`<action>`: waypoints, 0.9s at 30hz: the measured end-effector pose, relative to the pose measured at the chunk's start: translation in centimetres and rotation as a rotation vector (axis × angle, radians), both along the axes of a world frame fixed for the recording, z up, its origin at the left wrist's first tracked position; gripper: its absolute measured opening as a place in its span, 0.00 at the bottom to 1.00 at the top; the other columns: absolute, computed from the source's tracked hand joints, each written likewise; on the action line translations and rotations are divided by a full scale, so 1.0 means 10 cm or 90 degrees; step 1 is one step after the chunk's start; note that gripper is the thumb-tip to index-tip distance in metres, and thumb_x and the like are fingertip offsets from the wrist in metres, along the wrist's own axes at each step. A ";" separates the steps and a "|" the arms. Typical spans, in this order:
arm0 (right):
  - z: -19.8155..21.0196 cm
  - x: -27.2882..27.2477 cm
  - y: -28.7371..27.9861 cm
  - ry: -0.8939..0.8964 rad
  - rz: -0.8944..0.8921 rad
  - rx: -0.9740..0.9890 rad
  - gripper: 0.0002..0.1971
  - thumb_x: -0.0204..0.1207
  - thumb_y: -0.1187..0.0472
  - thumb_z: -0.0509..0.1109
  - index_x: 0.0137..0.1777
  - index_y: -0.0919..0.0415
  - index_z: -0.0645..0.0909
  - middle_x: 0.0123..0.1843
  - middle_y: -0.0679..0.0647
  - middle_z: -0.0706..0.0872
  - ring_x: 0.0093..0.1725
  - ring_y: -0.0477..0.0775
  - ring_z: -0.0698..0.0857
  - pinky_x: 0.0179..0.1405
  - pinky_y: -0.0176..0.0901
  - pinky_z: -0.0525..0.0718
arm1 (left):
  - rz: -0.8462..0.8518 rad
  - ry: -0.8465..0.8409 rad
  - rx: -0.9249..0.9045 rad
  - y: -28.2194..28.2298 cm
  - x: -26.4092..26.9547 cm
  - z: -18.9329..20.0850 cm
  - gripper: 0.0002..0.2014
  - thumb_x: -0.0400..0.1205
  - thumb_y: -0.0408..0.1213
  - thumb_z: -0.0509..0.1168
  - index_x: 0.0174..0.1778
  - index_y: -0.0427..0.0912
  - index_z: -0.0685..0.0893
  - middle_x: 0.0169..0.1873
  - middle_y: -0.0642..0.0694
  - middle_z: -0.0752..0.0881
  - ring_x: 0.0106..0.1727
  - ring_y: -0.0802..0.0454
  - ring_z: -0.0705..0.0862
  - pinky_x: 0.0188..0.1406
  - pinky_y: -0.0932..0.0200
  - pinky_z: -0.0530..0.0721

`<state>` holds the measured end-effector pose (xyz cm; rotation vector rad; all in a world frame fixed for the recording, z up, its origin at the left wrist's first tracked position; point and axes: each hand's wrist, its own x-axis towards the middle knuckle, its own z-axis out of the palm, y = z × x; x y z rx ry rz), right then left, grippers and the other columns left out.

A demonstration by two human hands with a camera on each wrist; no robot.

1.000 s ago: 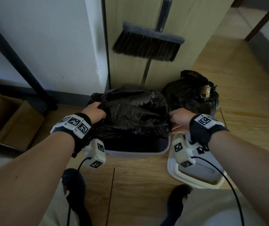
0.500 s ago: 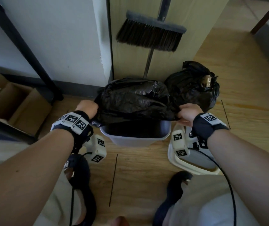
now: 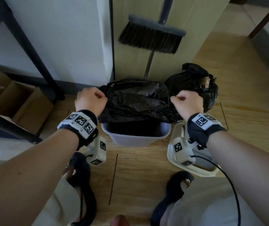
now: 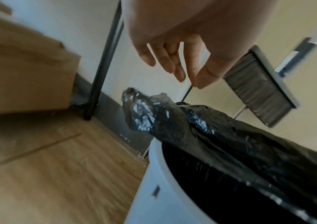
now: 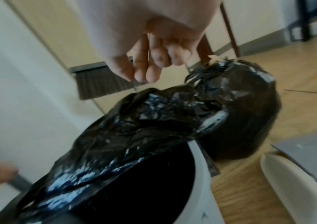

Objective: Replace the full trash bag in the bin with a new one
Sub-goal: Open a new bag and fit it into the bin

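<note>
The left hand's fingers (image 4: 170,60) hung loose and slightly spread, holding nothing, just above a crumpled corner of the black bag (image 3: 135,101). The right hand's fingers (image 5: 152,72) were bunched against the thumb over the bag's other side. The wrist view was blurred, so I cannot tell whether they pinched a thin strand of plastic or nothing at all.

From the head view, the left hand (image 3: 90,101) and right hand (image 3: 187,103) sat at the left and right edges of that bag. The bag lay heaped over the far part of the bin (image 3: 135,136). It covered the far rim and spilled over both sides. The near rim was bare, and the inside looked dark.

The full bag (image 3: 194,79) stood on the floor (image 3: 138,168), out of the bin and just beside it on the right, behind the right hand. Scraps showed at its gathered top. A white lid (image 3: 200,172) lay on the floor near the bin's right side, partly hidden by the right wrist.

A broom (image 3: 150,38) leaned against the pale panel directly behind the bin, its bristles above the bag. To the left, an open cardboard box (image 3: 24,103) sat on the floor behind a slanted black metal leg (image 3: 32,51). The person's dark slippers (image 3: 81,176) rested on the floor in front of the bin.
</note>
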<state>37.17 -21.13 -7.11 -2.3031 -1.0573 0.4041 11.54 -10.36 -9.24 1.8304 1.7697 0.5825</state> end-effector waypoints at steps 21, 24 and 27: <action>0.01 -0.29 -0.17 0.041 0.306 -0.486 0.15 0.76 0.49 0.71 0.31 0.56 0.83 0.16 0.46 0.81 0.23 0.47 0.81 0.22 0.35 0.75 | -0.412 0.260 -0.357 -0.16 0.03 0.13 0.13 0.76 0.50 0.70 0.36 0.42 0.87 0.32 0.46 0.86 0.34 0.52 0.83 0.30 0.63 0.78; 0.03 -0.31 -0.19 0.026 0.313 -0.548 0.10 0.74 0.54 0.73 0.45 0.62 0.87 0.11 0.45 0.80 0.20 0.45 0.82 0.21 0.34 0.77 | -0.355 0.248 -0.391 -0.16 -0.02 0.13 0.11 0.79 0.43 0.69 0.40 0.38 0.88 0.21 0.50 0.85 0.26 0.55 0.83 0.22 0.66 0.77; 0.05 -0.36 -0.23 0.006 0.318 -0.590 0.12 0.75 0.55 0.72 0.50 0.65 0.86 0.16 0.48 0.82 0.14 0.43 0.79 0.22 0.35 0.78 | -0.317 0.231 -0.432 -0.18 -0.06 0.17 0.11 0.79 0.33 0.68 0.53 0.30 0.87 0.33 0.43 0.88 0.26 0.54 0.84 0.14 0.68 0.76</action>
